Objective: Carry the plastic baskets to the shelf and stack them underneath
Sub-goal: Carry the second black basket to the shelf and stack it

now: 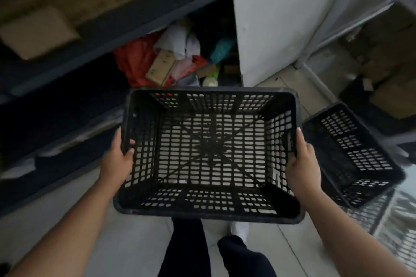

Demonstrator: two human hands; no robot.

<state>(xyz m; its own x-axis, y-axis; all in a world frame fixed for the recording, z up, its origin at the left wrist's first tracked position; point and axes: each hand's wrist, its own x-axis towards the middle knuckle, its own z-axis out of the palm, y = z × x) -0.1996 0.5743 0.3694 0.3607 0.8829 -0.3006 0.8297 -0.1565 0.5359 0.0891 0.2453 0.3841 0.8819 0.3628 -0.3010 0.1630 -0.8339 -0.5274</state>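
Fingers (131,141) of the left hand (117,159) curl over the left rim of the black basket (209,153); the right hand (302,164) clamps the right rim. The basket (empty) hangs above the floor (126,238), with a second basket (353,153) lower right, the dark shelf (67,67) far left.

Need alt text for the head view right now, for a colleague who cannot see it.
Both hands, left hand and right hand, hold an empty black plastic basket by its short sides above the floor. A second black basket sits on the floor to the right; a dark shelf with clutter beneath stands ahead-left.
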